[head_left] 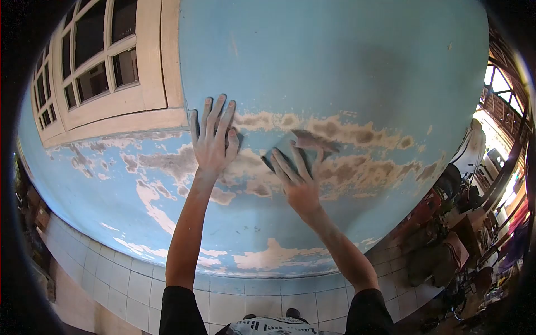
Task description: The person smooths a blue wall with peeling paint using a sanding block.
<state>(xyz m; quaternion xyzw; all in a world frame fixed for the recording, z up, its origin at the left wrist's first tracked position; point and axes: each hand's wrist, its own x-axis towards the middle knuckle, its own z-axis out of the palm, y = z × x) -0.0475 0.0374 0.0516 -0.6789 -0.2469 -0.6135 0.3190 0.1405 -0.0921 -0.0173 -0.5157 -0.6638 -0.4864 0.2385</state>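
Observation:
My left hand lies flat against the light blue wall, fingers stretched upward, just right of the window frame's lower corner. It holds nothing. To its right, my right hand presses a thin grey sheet, which looks like sandpaper, against the wall. Part of this sheet is hidden under the fingers. Both hands rest over a band of worn, patchy paint, where beige and grey filler-like spots show through the blue. Pale dust coats the fingers of both hands.
A cream wooden window with small panes is at upper left. White floor tiles run along the wall's foot, where more peeled paint shows. Piled household items and a bright opening lie to the right.

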